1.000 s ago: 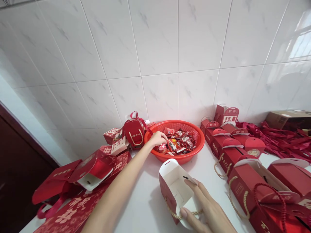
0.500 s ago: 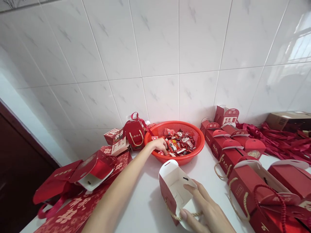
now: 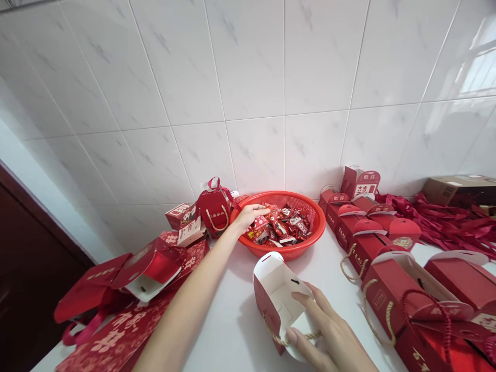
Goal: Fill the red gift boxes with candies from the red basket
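My left hand [image 3: 251, 217] is over the left side of a red plastic basket [image 3: 318, 227], its fingers stretched out above the wrapped candies [image 3: 284, 223]. Its thumb does not show clearly, and a pink-red dotted wrapper lies just under the fingers. An open red gift box [image 3: 267, 310] with a white inside and a gold rope handle stands on the white table in front of the basket. My right hand [image 3: 325, 328] grips this box at its right side, thumb by the rope and fingers along the wall. No candy shows inside the box.
Red gift boxes [image 3: 372, 248] stand in rows at the right, with heaped crimson ribbons [image 3: 430, 222] and a cardboard carton [image 3: 457, 191] behind. More red boxes [image 3: 149, 268] and patterned red bags [image 3: 120, 336] lie at the left. A tiled wall [image 3: 256, 150] rises behind.
My left hand has risen from among the candies, its bent fingers now stretched out over them. My right hand and the gift box have stayed in place.
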A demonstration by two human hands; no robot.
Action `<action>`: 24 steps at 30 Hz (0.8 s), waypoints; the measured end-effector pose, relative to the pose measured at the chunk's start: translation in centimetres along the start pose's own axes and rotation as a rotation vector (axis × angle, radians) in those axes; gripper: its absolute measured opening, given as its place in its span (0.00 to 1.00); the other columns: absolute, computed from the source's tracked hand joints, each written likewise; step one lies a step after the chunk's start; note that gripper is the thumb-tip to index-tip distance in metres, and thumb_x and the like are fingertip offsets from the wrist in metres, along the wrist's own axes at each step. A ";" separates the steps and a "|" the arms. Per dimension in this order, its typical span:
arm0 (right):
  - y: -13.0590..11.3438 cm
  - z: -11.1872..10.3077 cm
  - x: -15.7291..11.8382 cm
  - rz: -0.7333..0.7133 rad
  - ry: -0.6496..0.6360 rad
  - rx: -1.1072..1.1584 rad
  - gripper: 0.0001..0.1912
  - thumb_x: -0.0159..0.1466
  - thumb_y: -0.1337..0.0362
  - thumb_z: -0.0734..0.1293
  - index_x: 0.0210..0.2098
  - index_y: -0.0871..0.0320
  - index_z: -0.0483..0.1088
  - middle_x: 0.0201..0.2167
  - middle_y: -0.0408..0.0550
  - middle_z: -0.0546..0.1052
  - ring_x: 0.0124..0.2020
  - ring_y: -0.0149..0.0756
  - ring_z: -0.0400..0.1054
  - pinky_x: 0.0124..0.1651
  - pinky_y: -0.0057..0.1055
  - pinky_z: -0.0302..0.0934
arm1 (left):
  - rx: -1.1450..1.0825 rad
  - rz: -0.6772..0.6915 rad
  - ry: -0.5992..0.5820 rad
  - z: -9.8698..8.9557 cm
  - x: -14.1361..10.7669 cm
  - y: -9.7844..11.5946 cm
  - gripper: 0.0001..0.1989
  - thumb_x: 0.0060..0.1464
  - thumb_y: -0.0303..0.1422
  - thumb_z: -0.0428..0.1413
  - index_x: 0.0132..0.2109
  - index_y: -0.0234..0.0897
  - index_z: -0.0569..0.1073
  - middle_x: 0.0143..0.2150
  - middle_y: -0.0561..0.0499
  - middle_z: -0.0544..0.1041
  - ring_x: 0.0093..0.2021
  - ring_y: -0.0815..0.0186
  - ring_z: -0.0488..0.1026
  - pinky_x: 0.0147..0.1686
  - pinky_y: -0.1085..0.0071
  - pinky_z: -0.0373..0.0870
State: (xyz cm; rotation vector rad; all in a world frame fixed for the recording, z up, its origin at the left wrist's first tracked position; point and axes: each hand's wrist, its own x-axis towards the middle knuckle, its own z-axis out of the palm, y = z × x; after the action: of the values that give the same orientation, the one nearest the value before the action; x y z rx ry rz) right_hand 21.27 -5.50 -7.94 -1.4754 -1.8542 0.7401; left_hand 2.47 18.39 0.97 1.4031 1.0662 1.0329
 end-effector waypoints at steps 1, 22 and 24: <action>0.0 0.0 0.0 -0.001 -0.006 0.013 0.27 0.65 0.45 0.62 0.59 0.48 0.69 0.68 0.55 0.63 0.45 0.46 0.79 0.49 0.39 0.72 | -0.020 -0.001 -0.003 0.0 0.0 0.0 0.23 0.25 0.42 0.74 0.28 0.34 0.76 0.28 0.54 0.76 0.31 0.69 0.71 0.34 0.72 0.66; -0.8 -0.5 0.4 -0.109 0.082 0.079 0.48 0.63 0.60 0.68 0.74 0.51 0.38 0.76 0.50 0.45 0.75 0.44 0.43 0.71 0.45 0.52 | 0.871 0.371 -0.472 4.8 -11.4 6.6 0.09 0.53 0.40 0.62 0.39 0.42 0.81 0.31 0.50 0.79 0.35 0.58 0.75 0.36 0.68 0.63; -0.7 -0.4 0.3 -0.099 0.093 0.079 0.49 0.63 0.59 0.68 0.75 0.51 0.37 0.76 0.50 0.44 0.75 0.45 0.42 0.69 0.45 0.56 | 0.932 0.422 -0.361 5.6 -11.8 6.0 0.09 0.56 0.41 0.60 0.39 0.42 0.81 0.31 0.49 0.78 0.35 0.56 0.75 0.36 0.67 0.63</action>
State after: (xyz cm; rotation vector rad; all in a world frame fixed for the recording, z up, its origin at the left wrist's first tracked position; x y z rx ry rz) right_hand 21.08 -5.29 -7.15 -1.3363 -1.7935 0.6785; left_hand 5.60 5.34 5.98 2.5377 1.0331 0.4983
